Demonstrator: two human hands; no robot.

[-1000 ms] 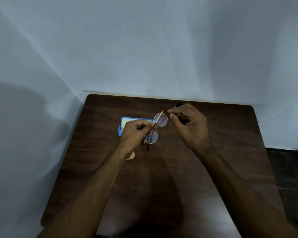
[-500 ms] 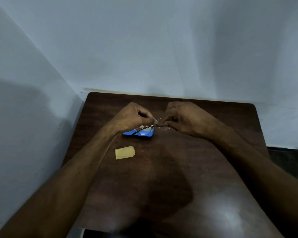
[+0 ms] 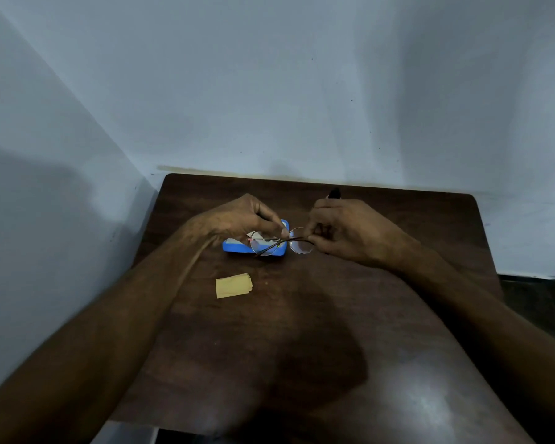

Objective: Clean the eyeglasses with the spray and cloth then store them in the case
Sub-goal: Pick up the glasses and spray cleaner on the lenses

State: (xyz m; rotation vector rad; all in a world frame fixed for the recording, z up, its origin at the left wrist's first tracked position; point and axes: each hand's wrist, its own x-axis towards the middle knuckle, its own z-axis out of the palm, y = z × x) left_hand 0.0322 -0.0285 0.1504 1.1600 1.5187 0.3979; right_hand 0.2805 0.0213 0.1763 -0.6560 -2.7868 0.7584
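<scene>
**A:** Where are the glasses now?

**B:** The round, thin wire-rimmed eyeglasses (image 3: pixel 297 244) hang between both hands, just above the three-o'clock end of the blue plastic case (image 3: pixel 237 249). The left hand (image 3: pixel 237 219) pinches the rim with curled fingers. The right hand (image 3: pixel 343 233) curls round the other side.

**A:** What might go wrong?

**B:** Fingertips could smudge a lens. A temple could also snag on the case's edge and twist the frame if pressed.

**A:** And around them?

**B:** A folded yellow cloth (image 3: pixel 233 285) lies at seven o'clock from the case on the dark brown wooden table (image 3: pixel 302 315). A black tip (image 3: pixel 335 193), possibly the spray, shows at twelve o'clock behind the right hand. Pale blue-grey walls (image 3: pixel 302 91) meet at ten o'clock.
</scene>
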